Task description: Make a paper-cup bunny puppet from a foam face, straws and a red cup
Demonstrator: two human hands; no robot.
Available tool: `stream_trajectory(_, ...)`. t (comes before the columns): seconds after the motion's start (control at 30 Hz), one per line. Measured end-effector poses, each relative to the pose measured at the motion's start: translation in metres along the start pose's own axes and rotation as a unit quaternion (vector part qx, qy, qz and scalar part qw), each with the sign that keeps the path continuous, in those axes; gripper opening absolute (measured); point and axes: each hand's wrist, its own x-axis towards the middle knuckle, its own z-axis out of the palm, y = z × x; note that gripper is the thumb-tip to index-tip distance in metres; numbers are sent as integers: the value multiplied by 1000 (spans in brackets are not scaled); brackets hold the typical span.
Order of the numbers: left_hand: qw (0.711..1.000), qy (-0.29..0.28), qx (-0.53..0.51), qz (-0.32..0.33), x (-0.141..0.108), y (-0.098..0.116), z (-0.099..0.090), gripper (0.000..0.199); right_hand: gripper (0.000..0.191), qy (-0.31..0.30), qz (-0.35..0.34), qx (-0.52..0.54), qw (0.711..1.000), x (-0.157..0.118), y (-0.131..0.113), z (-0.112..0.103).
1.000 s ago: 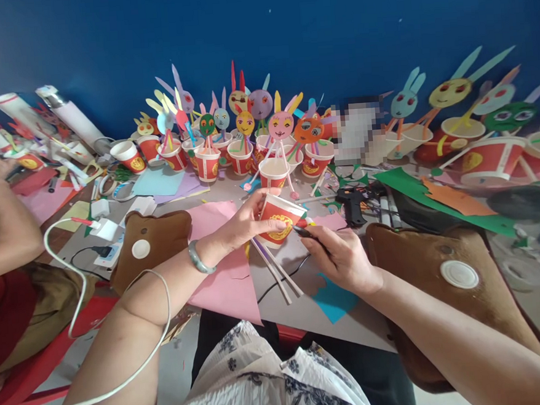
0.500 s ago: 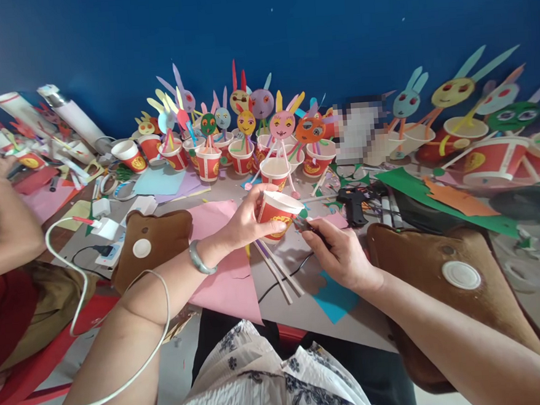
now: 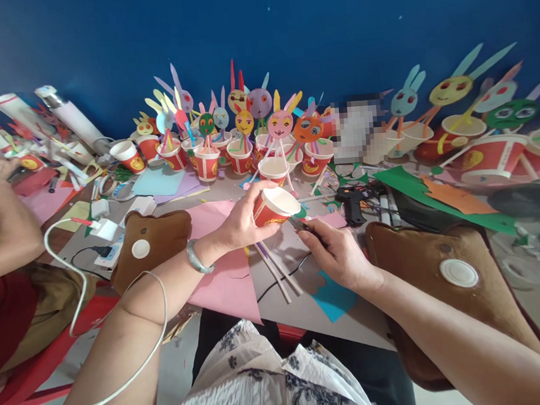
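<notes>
A red and white paper cup (image 3: 274, 207) is held in my left hand (image 3: 246, 219), fingers wrapped round its side. The cup tilts so that its white open end faces up and to the right. My right hand (image 3: 335, 250) grips a dark-handled tool with a short metal blade (image 3: 298, 223); its exact kind is partly hidden by the fingers. The blade's tip is close to the cup's right side, and I cannot tell whether it touches. Below the cup, pale paper sticks (image 3: 275, 273) lie on the table beside a pink paper sheet (image 3: 229, 273).
Several paper cups with rabbit-eared paper figures (image 3: 280, 124) line the back. A black glue gun (image 3: 354, 206) lies right of my hand. Brown plush pads (image 3: 149, 235) flank the workspace; blue paper (image 3: 334, 296) lies near the front edge. Another person's arm (image 3: 6, 202) is at left.
The cup has turned in my left hand, so more of its white open end shows. Both hands have shifted very slightly left; the bladed tool stays near the cup.
</notes>
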Motion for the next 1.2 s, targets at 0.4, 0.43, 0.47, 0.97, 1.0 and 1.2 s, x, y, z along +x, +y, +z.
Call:
stream_trajectory(0.4, 997, -32, -62, -42, -2, -10, -5, 65, 26, -27, -48, 30, 998, 3, -4, -8)
stream_trajectory(0.43, 995, -34, -78, -46, -2, -10, -5, 64, 25, -23, -56, 32, 998, 3, -3, -8)
stream_trajectory(0.47, 994, -34, -91, -48, -2, -10, -5, 64, 24, -18, -64, 33, 997, 3, -2, -8)
stream_trajectory(0.97, 981, -33, -181, -60, -4, -6, 3, 61, 15, 55, -135, 37, 989, 2, 1, -2)
stream_trajectory(1.0, 981, -31, -181, -68, -4, -6, 3, 60, 14, 64, -143, 32, 987, 1, 2, -2)
stream_trajectory(1.2, 966, -40, -220, -129, -6, -1, 6, 60, 10, 92, -175, -8, 980, -1, 5, 0)
